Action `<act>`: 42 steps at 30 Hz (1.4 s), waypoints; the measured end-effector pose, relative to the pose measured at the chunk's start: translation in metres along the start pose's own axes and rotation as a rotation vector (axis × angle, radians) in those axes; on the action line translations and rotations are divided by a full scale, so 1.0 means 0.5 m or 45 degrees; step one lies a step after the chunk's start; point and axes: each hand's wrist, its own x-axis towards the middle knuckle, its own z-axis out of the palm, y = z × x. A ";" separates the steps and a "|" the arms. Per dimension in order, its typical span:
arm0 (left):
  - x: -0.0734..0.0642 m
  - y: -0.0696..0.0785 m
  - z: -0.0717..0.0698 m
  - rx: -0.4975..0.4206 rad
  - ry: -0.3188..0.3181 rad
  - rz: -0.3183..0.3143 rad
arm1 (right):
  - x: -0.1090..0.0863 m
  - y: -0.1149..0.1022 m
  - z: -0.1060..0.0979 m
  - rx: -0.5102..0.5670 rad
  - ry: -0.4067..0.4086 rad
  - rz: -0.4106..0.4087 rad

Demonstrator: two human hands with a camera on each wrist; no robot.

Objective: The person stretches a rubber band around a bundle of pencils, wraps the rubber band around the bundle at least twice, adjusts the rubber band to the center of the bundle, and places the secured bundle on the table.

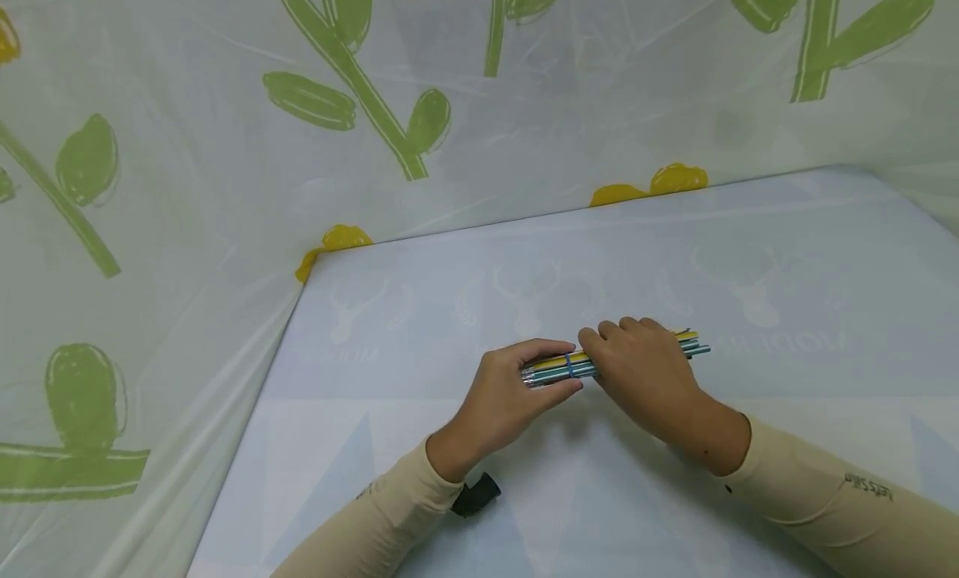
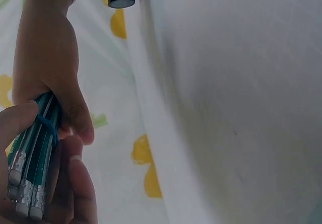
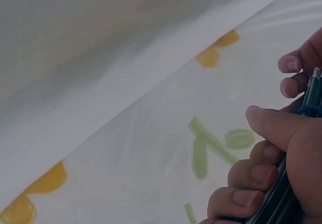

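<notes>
A bundle of pencils [image 1: 550,368], mostly green with some yellow, is tied by a blue rubber band [image 1: 568,365]. My left hand [image 1: 504,395] holds its eraser end, thumb and fingers on opposite sides near the band. Metal ferrules and pale erasers [image 2: 22,207] show at that end in the left wrist view. My right hand [image 1: 648,382] grips the bundle's middle with curled fingers, which hide that stretch. The far pencil ends [image 1: 697,345] stick out past the right hand. The right wrist view shows the right fingers [image 3: 246,196] wrapped round the dark pencil shafts [image 3: 276,199].
Both hands are above a table [image 1: 360,470] with a pale cover printed with deer heads and triangles. A white curtain [image 1: 187,186] with green plants and yellow shapes hangs behind and to the left. A black device [image 1: 476,495] is at the left wrist.
</notes>
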 end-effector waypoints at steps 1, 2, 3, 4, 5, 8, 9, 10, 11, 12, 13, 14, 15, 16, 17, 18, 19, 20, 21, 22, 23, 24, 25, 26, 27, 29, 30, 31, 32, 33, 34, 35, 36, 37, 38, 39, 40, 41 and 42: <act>0.000 0.001 0.000 0.003 0.005 0.006 | 0.000 -0.001 0.000 -0.003 0.003 0.000; 0.000 0.001 0.001 0.008 0.010 0.009 | 0.000 -0.001 0.000 -0.004 0.005 0.001; 0.000 0.001 0.001 0.021 0.015 0.015 | 0.000 -0.002 -0.001 -0.007 0.004 0.001; 0.000 0.001 0.001 0.029 0.018 0.016 | 0.000 -0.002 -0.001 -0.010 0.000 0.002; 0.000 0.001 0.000 0.038 0.022 0.017 | 0.000 -0.003 -0.002 -0.015 -0.004 0.001; 0.001 -0.001 0.000 0.060 0.032 0.033 | 0.002 -0.002 -0.004 -0.024 -0.015 0.006; 0.001 -0.002 -0.001 0.063 0.034 0.038 | 0.003 -0.001 -0.005 -0.025 -0.020 0.010; 0.001 -0.003 -0.001 0.061 0.036 0.042 | 0.003 0.000 -0.006 -0.025 -0.024 0.013; 0.002 -0.003 -0.001 0.061 0.037 0.044 | 0.004 0.000 -0.007 -0.021 -0.027 0.016; 0.002 -0.004 -0.002 0.057 0.038 0.046 | 0.004 0.001 -0.008 -0.016 -0.029 0.018; 0.001 -0.004 -0.002 0.051 0.037 0.044 | 0.005 0.002 -0.009 -0.015 -0.031 0.018; 0.001 -0.005 -0.003 0.047 0.038 0.041 | 0.005 0.003 -0.010 -0.014 -0.033 0.016; 0.001 -0.005 -0.004 0.038 0.036 0.038 | 0.006 0.004 -0.011 -0.014 -0.033 0.014; 0.000 -0.005 -0.004 0.030 0.036 0.036 | 0.006 0.005 -0.011 -0.016 -0.032 0.010; 0.000 -0.005 -0.005 0.025 0.036 0.034 | 0.007 0.006 -0.011 -0.015 -0.028 0.008; 0.000 -0.004 -0.006 0.019 0.036 0.034 | 0.007 0.007 -0.011 -0.013 -0.023 0.008; 0.001 -0.004 -0.006 0.015 0.034 0.034 | 0.008 0.009 -0.011 -0.011 -0.017 0.008; 0.001 -0.004 -0.007 0.010 0.033 0.031 | 0.008 0.010 -0.010 -0.005 -0.009 0.008; 0.001 -0.004 -0.007 0.008 0.031 0.030 | 0.008 0.012 -0.010 0.004 0.002 0.008; 0.001 -0.004 -0.008 0.009 0.031 0.028 | 0.008 0.014 -0.009 0.014 0.015 0.008; 0.001 -0.004 -0.008 0.006 0.030 0.024 | 0.008 0.016 -0.009 0.024 0.028 0.009; 0.001 -0.004 -0.009 0.004 0.032 0.021 | 0.007 0.018 -0.008 0.030 0.039 0.007; 0.001 -0.004 -0.010 0.002 0.035 0.020 | 0.007 0.019 -0.007 0.033 0.051 0.004; 0.001 -0.004 -0.010 0.001 0.039 0.018 | 0.008 0.021 -0.006 0.034 0.062 0.001; 0.002 -0.005 -0.011 -0.001 0.042 0.018 | 0.008 0.023 -0.005 0.034 0.068 0.000; 0.003 -0.006 -0.012 -0.004 0.044 0.017 | 0.009 0.025 -0.004 0.028 0.065 0.004; 0.003 -0.007 -0.012 -0.002 0.043 0.017 | 0.010 0.026 -0.004 0.027 0.056 0.008; 0.004 -0.008 -0.013 -0.008 0.037 0.016 | 0.011 0.027 -0.004 0.024 0.043 0.013; 0.004 -0.009 -0.013 -0.009 0.032 0.014 | 0.011 0.028 -0.004 0.020 0.025 0.018; 0.005 -0.009 -0.014 -0.010 0.029 0.013 | 0.012 0.028 -0.005 0.019 0.003 0.026; 0.005 -0.009 -0.015 -0.011 0.027 0.014 | 0.012 0.028 -0.005 0.017 -0.020 0.034; 0.006 -0.009 -0.015 -0.014 0.028 0.018 | 0.013 0.028 -0.006 0.014 -0.041 0.039; 0.007 -0.010 -0.016 -0.015 0.032 0.023 | 0.013 0.028 -0.006 0.011 -0.056 0.044; 0.007 -0.011 -0.017 -0.015 0.039 0.030 | 0.013 0.028 -0.006 0.007 -0.066 0.046; 0.009 -0.011 -0.017 -0.008 0.046 0.036 | 0.013 0.028 -0.005 0.004 -0.070 0.048; 0.010 -0.011 -0.018 -0.001 0.051 0.042 | 0.013 0.028 -0.005 0.002 -0.068 0.049; 0.010 -0.012 -0.018 0.011 0.052 0.048 | 0.013 0.027 -0.004 0.002 -0.061 0.045; 0.011 -0.013 -0.018 0.025 0.050 0.051 | 0.013 0.027 -0.003 0.001 -0.053 0.039; 0.011 -0.014 -0.017 0.036 0.047 0.050 | 0.012 0.026 -0.002 0.002 -0.048 0.033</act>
